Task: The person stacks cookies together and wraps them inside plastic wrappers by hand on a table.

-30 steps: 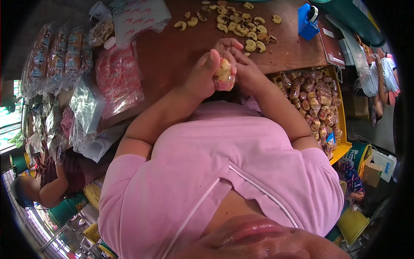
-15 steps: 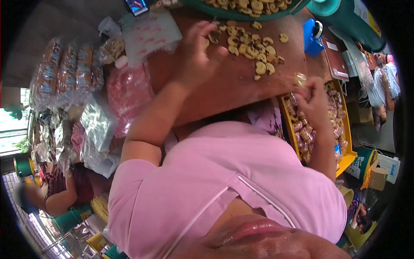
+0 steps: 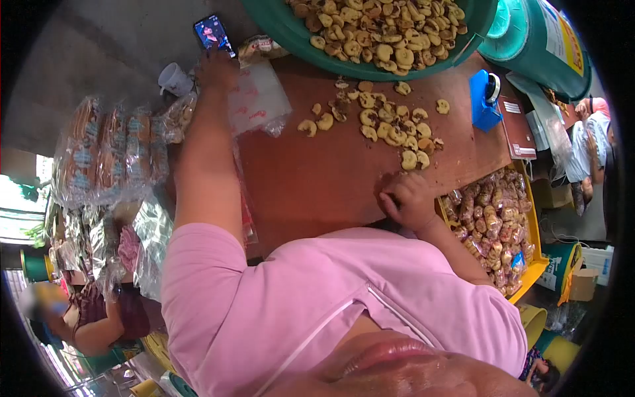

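My left hand (image 3: 218,69) reaches far forward, fingers stretched onto the lower end of a phone (image 3: 213,34) with a lit screen. Beneath that arm lies a stack of clear printed plastic bags (image 3: 263,99). Near the front of the brown table (image 3: 304,192), my right hand (image 3: 409,202) rests with curled fingers; I see nothing in it. Loose ring-shaped cookie-like pieces (image 3: 395,132) are scattered ahead of it. More pieces (image 3: 387,30) fill a large green basin (image 3: 297,49) at the back.
A yellow crate (image 3: 541,255) of small wrapped packs (image 3: 493,218) is at my right. Farther back stand a blue tape dispenser (image 3: 485,102) and a green bucket (image 3: 536,46). Bagged brown goods (image 3: 109,152) and a white cup (image 3: 174,79) lie left. Other people are at both sides.
My left hand has moved from the loose pieces to the phone. My right hand has come away from the crate onto the table edge, and the small wrapped pack no longer shows in it.
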Demonstrator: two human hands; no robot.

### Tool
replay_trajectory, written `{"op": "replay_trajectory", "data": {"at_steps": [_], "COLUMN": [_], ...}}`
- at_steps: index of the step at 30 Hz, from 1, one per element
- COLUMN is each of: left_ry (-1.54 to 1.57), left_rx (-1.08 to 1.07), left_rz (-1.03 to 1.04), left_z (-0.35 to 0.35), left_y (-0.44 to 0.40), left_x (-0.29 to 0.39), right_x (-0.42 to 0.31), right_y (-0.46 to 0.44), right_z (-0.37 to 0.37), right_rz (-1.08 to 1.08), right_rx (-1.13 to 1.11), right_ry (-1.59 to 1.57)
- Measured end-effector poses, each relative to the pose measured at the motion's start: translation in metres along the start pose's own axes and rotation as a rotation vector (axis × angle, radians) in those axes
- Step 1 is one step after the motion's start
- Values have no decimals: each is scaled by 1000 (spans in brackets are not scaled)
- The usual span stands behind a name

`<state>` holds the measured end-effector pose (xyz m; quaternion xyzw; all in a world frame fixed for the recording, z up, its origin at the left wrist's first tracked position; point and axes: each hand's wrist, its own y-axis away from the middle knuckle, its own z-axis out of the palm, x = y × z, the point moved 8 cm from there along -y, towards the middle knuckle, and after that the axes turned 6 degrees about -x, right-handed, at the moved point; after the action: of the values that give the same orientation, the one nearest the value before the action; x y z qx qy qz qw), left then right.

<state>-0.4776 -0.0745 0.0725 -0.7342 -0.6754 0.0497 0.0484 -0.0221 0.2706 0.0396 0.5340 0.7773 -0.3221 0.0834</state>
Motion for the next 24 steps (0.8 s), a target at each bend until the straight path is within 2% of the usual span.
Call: {"op": "replay_trajectory", "data": {"at_steps": [3,6,9,12,15,16,18,19,20,21,23,24], "left_ry": [-99,-56,-133,24,405,924,1496,1551,1842,1901,2044,2116], "left_rx": [123,196,64,10,223,31,-208,-237,-357,-435,-693,-710], "left_rz": [54,45,-19,-21,124,-7,-18,113,504,705,949,1095], "left_z": [16,24,12,-9,-8,-19,-73,-97,-123,-144,-210,-234], "left_y": [-29,-24,-2,37,50,84,183,218,252,288,365,390], "left_x": [-6,-7,3,14,5,17,80,103,136,159,208,224], "right_x": [-8,-8,-9,-11,-11,-13,-15,-15,-15,-13,-9,-12], "right_y": [-11,-3,-8,-5,-4,-5,-3,-2,0,1,2,8], "right_z": [2,4,1,3,2,2,0,1,2,2,7,8], "right_rz": [-64,-74,-83,-105,-117,-123,-135,-141,-146,-137,-114,-122], "right_rx": [-1,-43,-19,13,24,33,47,55,63,61,46,49], "right_ry": [96,128,140,125,138,137,149,162,176,186,200,190]}}
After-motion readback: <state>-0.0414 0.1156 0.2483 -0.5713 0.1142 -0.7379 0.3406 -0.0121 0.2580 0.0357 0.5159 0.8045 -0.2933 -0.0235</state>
